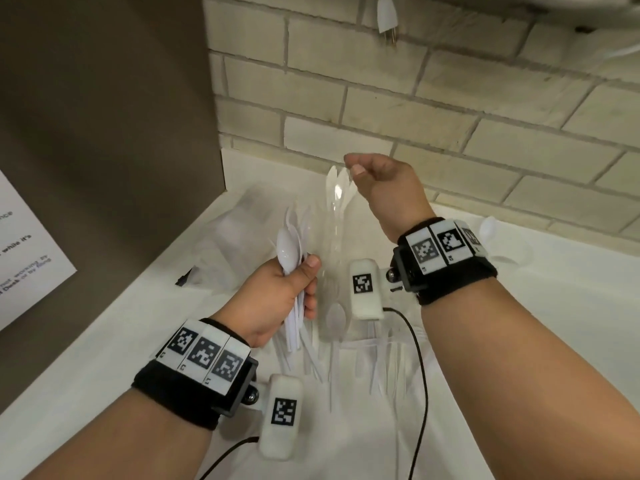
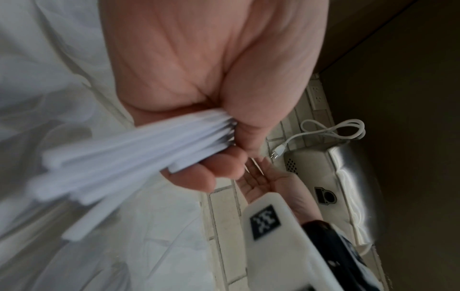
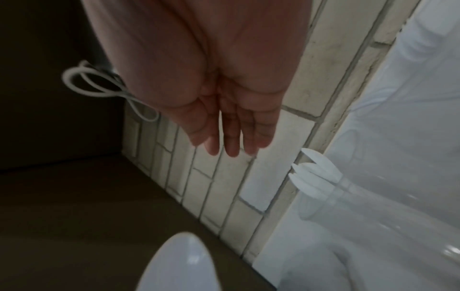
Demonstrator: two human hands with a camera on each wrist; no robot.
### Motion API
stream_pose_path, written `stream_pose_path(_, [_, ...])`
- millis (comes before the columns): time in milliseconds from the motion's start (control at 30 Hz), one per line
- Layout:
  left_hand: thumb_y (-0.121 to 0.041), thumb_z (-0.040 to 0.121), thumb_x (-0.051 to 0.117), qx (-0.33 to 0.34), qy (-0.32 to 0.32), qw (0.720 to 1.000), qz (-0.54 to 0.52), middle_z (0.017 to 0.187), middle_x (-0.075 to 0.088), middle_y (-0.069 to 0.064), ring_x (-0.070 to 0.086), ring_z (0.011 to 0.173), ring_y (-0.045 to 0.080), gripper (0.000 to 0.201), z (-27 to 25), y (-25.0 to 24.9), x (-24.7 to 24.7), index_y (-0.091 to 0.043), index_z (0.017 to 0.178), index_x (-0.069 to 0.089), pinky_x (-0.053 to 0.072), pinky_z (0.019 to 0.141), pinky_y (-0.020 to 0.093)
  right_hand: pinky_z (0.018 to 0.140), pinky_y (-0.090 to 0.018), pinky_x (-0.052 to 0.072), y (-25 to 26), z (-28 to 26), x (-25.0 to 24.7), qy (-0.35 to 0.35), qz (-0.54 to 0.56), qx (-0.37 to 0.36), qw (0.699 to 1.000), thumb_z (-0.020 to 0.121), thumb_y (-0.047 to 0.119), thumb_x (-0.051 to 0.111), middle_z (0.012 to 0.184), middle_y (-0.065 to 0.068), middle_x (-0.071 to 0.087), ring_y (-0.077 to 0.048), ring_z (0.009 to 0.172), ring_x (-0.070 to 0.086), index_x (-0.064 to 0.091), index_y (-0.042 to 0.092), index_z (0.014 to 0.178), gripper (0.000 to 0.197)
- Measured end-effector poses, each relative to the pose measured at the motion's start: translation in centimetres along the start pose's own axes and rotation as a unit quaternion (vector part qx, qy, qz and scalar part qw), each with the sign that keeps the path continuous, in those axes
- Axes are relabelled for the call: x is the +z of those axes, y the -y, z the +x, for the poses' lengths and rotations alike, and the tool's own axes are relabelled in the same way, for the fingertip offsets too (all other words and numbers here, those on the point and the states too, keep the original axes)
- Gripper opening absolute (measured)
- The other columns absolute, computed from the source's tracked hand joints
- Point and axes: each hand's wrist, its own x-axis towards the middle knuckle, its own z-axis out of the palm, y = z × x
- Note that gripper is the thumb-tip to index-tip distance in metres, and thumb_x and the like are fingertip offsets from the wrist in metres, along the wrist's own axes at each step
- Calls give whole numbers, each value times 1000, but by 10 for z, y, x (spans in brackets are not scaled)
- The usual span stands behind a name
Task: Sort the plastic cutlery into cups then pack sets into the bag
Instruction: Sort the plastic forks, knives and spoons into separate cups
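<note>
My left hand (image 1: 298,285) grips a bundle of white plastic spoons (image 1: 291,251), bowls up; their handles (image 2: 124,157) fan out below my fist in the left wrist view. Just right of it stands a tall clear cup (image 1: 330,258) with a few spoons in it, bowls (image 1: 337,183) poking above the rim. My right hand (image 1: 362,173) hovers over those bowls with fingers (image 3: 231,143) straight and nothing in them. The cup (image 3: 373,206) and its spoon bowls (image 3: 313,171) show at the right of the right wrist view. Loose white cutlery (image 1: 346,362) lies on the table below.
A brown panel (image 1: 104,133) walls off the left, with a printed sheet (image 1: 27,251) on it. A brick wall (image 1: 450,116) runs behind the white table (image 1: 554,323). A clear bag (image 1: 225,233) lies at back left. Another cup with a spoon (image 1: 491,230) stands at the right. A plug (image 1: 386,15) hangs above.
</note>
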Motion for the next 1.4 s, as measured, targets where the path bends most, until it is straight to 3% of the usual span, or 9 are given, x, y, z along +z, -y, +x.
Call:
stream_pose_path(267, [-27, 90, 59, 19, 153, 988, 8, 69, 54, 1, 46, 52, 15, 25, -21, 1, 2, -13, 108, 67, 43, 54, 29, 74, -12, 45, 21, -75, -14, 174, 13, 9, 985, 90, 7, 63, 101, 3, 59, -4, 76, 58, 65, 22, 115, 29])
stream_pose_path(467, [-24, 87, 56, 11, 197, 980, 1, 67, 53, 2, 43, 49, 14, 25, -31, 4, 10, -14, 105, 70, 41, 51, 26, 77, -21, 48, 27, -95, -16, 129, 32, 4, 991, 85, 7, 68, 82, 6, 65, -11, 82, 59, 71, 18, 88, 12])
stream_pose_path(667, [-14, 97, 51, 30, 126, 985, 113, 65, 53, 0, 45, 50, 14, 18, -30, 3, 24, -10, 103, 67, 44, 52, 27, 68, -17, 50, 30, -96, -18, 5, 64, -2, 998, 90, 9, 64, 85, 1, 71, -8, 77, 65, 70, 18, 91, 11])
stream_pose_path(800, [-18, 97, 49, 21, 75, 976, 203, 66, 53, 5, 52, 51, 15, 18, -24, 2, 30, -4, 104, 58, 52, 57, 36, 74, -33, 57, 47, -95, -28, -99, 170, -41, 980, 99, 11, 47, 81, -7, 70, -24, 80, 70, 54, 18, 90, 14])
stream_pose_path(867, [-24, 97, 47, 26, 36, 962, 268, 73, 56, 9, 57, 53, 19, 20, -22, 0, 33, -5, 102, 50, 55, 56, 35, 65, -40, 59, 59, -98, -31, -120, 196, -79, 970, 101, 16, 43, 76, -8, 61, -26, 64, 68, 50, 21, 92, 13])
stream_pose_path(967, [-27, 94, 49, 50, -34, 929, 366, 83, 57, 9, 57, 59, 20, 24, -16, -2, 37, -6, 102, 42, 48, 51, 28, 45, -33, 52, 64, -102, -30, -109, 121, -121, 979, 98, 17, 50, 81, -5, 53, -14, 42, 50, 51, 26, 94, 9])
stream_pose_path(1133, [-21, 94, 52, 76, -120, 892, 429, 87, 49, 5, 47, 68, 17, 30, -8, -6, 41, -2, 110, 35, 33, 51, 24, 53, -19, 41, 47, -106, -20, -29, -99, -53, 993, 81, 15, 72, 74, 13, 54, 1, 50, 48, 51, 26, 114, 41])
stream_pose_path(1267, [-20, 94, 52, 86, -117, 898, 415, 95, 51, 6, 51, 76, 19, 39, -5, -5, 43, 0, 120, 32, 35, 52, 21, 59, -21, 44, 32, -110, -12, 25, -171, 12, 985, 70, 37, 82, 70, 8, 59, -6, 61, 55, 65, 17, 82, 28])
stream_pose_path(1400, [-25, 90, 60, 107, -83, 922, 363, 85, 54, -3, 55, 71, 10, 34, -5, -5, 44, -6, 109, 38, 45, 56, 23, 59, -19, 43, 23, -108, -7, 22, -206, 16, 978, 71, 36, 80, 71, 7, 60, -6, 63, 56, 65, 14, 76, 28])
